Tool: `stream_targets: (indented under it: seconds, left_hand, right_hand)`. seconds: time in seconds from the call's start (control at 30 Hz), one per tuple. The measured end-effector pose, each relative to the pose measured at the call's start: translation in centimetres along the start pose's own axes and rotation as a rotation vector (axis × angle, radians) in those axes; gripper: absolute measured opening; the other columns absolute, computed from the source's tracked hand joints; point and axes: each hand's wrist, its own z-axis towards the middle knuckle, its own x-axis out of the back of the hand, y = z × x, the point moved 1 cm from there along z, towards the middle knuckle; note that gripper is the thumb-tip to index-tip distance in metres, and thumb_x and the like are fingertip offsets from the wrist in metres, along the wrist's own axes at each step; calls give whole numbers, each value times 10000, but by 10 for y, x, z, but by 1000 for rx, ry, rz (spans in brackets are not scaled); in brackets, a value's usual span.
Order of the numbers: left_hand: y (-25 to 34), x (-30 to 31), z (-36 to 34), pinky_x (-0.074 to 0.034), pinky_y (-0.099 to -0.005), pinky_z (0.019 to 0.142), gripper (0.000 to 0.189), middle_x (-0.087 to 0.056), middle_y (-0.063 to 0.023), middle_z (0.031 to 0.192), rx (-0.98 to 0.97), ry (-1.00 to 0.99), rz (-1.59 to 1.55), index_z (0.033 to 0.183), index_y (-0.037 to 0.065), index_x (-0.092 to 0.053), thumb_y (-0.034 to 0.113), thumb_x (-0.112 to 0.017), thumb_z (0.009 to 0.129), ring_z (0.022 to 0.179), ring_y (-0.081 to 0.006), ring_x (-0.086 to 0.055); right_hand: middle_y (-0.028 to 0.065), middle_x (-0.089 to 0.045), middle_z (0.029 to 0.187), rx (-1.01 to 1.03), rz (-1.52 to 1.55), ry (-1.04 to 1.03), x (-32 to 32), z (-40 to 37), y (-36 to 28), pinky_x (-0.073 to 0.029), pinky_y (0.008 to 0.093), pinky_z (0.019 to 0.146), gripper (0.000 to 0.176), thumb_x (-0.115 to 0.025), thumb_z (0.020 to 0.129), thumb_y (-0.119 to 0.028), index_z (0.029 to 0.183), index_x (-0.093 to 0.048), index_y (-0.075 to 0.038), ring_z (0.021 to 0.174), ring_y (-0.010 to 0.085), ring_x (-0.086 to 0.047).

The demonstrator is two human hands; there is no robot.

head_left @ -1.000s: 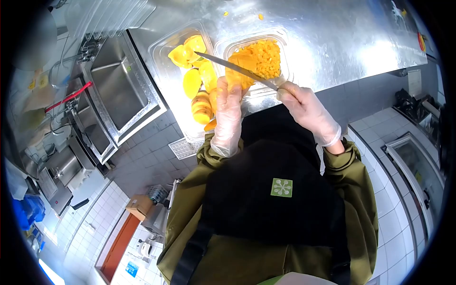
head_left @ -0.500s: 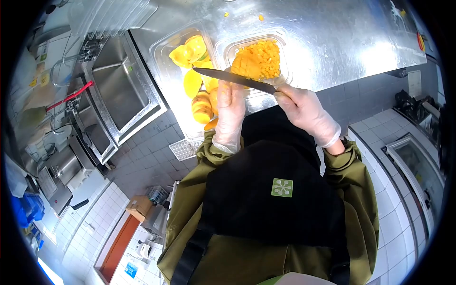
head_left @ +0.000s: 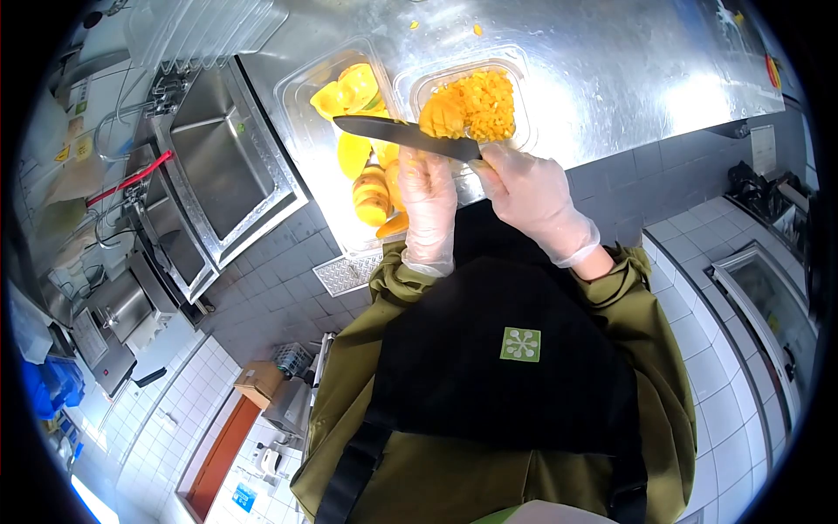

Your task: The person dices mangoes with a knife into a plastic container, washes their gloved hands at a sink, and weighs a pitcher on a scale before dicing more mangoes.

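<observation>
My right hand, in a clear plastic glove, is closed around the handle of a dark-bladed knife. The blade points left and passes over the gloved fingers of my left hand. Just beyond the blade is a peeled yellow mango piece with cut lines in it, held at my left fingertips; the blade hides part of the grip. Behind it, a clear container holds diced mango. A longer clear container on the left holds larger mango pieces and peels.
The containers stand on a steel counter. To the left is a metal sink with a red-handled item beyond it. Stacked clear lids or trays lie at the back left. Small mango bits lie on the counter.
The knife and my right hand have shifted left, and the blade now sits further across my left hand. The mango piece has also moved slightly left, showing more of the diced mango.
</observation>
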Motion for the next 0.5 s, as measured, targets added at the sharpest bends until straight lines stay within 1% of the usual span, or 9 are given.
stream_targets:
  seconds: [0.1,0.2,0.3,0.33,0.37,0.4,0.43,0.5]
  left_hand:
    - [11,2,-4,-436,-248,694,206,-561,-45,862,-45,-74,407,1091,9,-480,108,-479,911,765,-112,-501]
    - [8,3,-9,-431,-247,671,163,-550,-45,822,-94,-49,488,1039,12,-487,114,-478,911,735,-111,-490]
    - [0,9,-6,-428,-244,659,153,-539,-31,815,106,-65,159,1038,18,-476,109,-464,916,717,-109,-479]
    - [2,8,-5,-427,-241,672,170,-536,-28,841,156,-50,45,1064,20,-466,107,-457,918,735,-107,-481]
    - [7,4,-5,-426,-237,684,189,-534,-25,867,206,-36,-71,1091,23,-455,105,-451,920,753,-105,-483]
    - [14,-2,-4,-418,-223,718,215,-522,-22,931,270,-19,-213,1120,22,-438,96,-452,919,803,-90,-478]
    - [13,-2,-4,-415,-218,727,219,-519,-23,945,285,-23,-249,1123,21,-437,96,-455,917,818,-87,-477]
    - [12,-3,-3,-410,-207,745,229,-513,-26,972,313,-34,-319,1128,18,-436,94,-462,914,846,-80,-475]
  right_hand:
    - [113,-581,670,-57,-43,-12,-4,8,-4,-464,400,515,156,-534,823,-223,869,-556,-76,614,317,-586]
    - [126,-590,678,-118,77,-20,-6,19,7,-463,419,522,161,-520,835,-223,862,-558,-69,631,332,-587]
    - [138,-602,730,-121,176,-100,5,12,9,-467,422,543,154,-515,841,-214,854,-560,-67,652,342,-588]
    - [137,-603,763,-71,192,-69,5,4,9,-472,411,557,148,-524,831,-204,883,-566,-71,659,341,-588]
    - [137,-601,757,-28,173,-62,3,0,12,-468,401,543,141,-527,836,-190,894,-561,-66,648,337,-589]
    - [137,-600,752,14,153,-55,1,-3,15,-464,391,529,134,-531,840,-176,905,-556,-61,637,333,-590]
    - [136,-599,746,56,134,-48,1,-5,16,-460,381,515,129,-535,844,-163,916,-551,-56,627,329,-591]
    - [123,-596,748,48,85,-35,2,-2,15,-464,372,512,140,-538,841,-171,929,-547,-63,615,320,-586]
